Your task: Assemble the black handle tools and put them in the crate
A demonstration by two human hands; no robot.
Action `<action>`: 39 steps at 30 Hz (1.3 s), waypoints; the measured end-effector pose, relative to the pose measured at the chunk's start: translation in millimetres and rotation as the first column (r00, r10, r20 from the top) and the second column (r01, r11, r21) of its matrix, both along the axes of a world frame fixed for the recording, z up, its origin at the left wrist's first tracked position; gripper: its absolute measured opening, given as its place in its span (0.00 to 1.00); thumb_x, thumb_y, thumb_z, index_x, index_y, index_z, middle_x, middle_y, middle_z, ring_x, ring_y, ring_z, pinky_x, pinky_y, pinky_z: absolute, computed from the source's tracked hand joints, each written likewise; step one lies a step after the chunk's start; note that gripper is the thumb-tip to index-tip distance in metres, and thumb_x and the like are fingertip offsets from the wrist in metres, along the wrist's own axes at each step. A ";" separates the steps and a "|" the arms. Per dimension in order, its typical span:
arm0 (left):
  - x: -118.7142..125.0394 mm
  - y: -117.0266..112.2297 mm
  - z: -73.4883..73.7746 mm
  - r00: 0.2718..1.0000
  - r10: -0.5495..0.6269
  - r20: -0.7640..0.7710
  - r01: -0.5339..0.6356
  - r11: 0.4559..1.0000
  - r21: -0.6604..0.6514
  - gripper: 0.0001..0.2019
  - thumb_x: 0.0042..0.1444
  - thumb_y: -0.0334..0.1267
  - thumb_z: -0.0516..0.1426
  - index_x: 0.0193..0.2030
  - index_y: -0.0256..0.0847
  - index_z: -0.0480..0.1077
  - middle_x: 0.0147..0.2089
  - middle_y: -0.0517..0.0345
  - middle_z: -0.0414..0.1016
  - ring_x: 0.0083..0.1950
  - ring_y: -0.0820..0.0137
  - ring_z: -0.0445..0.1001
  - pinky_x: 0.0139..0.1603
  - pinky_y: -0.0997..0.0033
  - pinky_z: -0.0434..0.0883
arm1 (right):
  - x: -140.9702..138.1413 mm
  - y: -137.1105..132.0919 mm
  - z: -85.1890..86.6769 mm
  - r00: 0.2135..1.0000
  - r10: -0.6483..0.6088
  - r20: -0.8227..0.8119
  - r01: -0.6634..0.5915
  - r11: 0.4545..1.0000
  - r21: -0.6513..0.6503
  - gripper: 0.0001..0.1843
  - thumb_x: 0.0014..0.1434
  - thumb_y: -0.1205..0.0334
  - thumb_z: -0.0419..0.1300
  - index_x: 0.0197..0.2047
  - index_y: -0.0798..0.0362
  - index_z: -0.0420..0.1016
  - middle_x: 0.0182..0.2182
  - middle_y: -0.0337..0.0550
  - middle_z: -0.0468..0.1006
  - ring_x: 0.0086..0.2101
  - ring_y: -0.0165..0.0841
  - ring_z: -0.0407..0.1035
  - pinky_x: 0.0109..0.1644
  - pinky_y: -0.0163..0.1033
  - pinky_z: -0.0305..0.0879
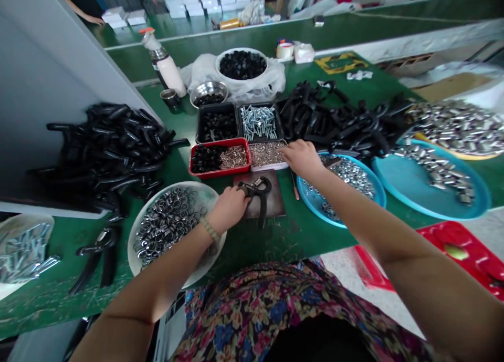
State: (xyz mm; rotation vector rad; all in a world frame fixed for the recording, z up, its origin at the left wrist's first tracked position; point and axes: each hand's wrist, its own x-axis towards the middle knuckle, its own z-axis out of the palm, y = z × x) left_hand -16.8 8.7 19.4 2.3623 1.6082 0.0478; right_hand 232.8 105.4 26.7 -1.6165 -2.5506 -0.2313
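Note:
My left hand (229,206) is closed on a black hand-grip part (258,189) that lies on a dark brown mat (275,200) in front of me. My right hand (302,157) reaches into a white tray of small metal pieces (264,154), fingers curled down into them; what they pinch is hidden. A red tray (219,158) with black caps and metal clips sits just left of it. Behind stand a black tray of black caps (218,123) and a black tray of screws (259,122).
A white bowl of metal rings (170,221) sits at my left. Blue trays (429,194) of nuts and metal parts are at my right. Piles of black handles (114,144) lie left and behind. A bottle (165,65), bowls and white boxes stand further back.

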 end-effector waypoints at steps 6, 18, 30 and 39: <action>30.1 82.4 23.8 0.999 -0.015 -0.044 0.027 0.961 0.275 0.15 0.64 0.43 0.51 0.40 0.36 0.74 0.46 0.45 0.75 0.51 0.58 0.69 0.49 0.58 0.64 | -35.2 46.7 -10.4 0.992 0.056 0.114 -0.050 0.997 -0.056 0.14 0.63 0.65 0.50 0.40 0.60 0.77 0.39 0.56 0.77 0.43 0.42 0.64 0.43 0.43 0.51; 72.0 152.3 1.0 1.000 0.002 0.028 -0.010 0.961 0.277 0.14 0.66 0.35 0.45 0.43 0.36 0.72 0.44 0.46 0.76 0.49 0.58 0.71 0.50 0.55 0.62 | -29.4 53.1 -19.4 0.996 0.060 0.069 -0.058 0.998 -0.030 0.12 0.63 0.63 0.51 0.40 0.58 0.73 0.40 0.54 0.77 0.44 0.43 0.64 0.43 0.43 0.52; 0.3 20.3 -11.5 0.884 -0.020 0.467 -0.060 0.986 0.156 0.09 0.63 0.38 0.54 0.38 0.35 0.72 0.43 0.53 0.71 0.44 0.69 0.72 0.52 0.69 0.69 | -47.0 -14.9 -32.1 0.757 0.245 -0.606 -0.344 0.938 -0.051 0.10 0.65 0.59 0.53 0.35 0.54 0.72 0.33 0.45 0.75 0.36 0.35 0.68 0.41 0.38 0.63; 3.4 10.0 -37.2 0.961 0.017 0.277 -0.089 0.963 0.253 0.11 0.64 0.41 0.52 0.41 0.37 0.71 0.44 0.51 0.72 0.46 0.64 0.70 0.51 0.64 0.68 | -59.7 -27.0 -60.5 0.796 0.211 -0.567 -0.300 0.951 -0.067 0.10 0.65 0.60 0.53 0.35 0.54 0.72 0.33 0.46 0.73 0.36 0.37 0.68 0.41 0.40 0.63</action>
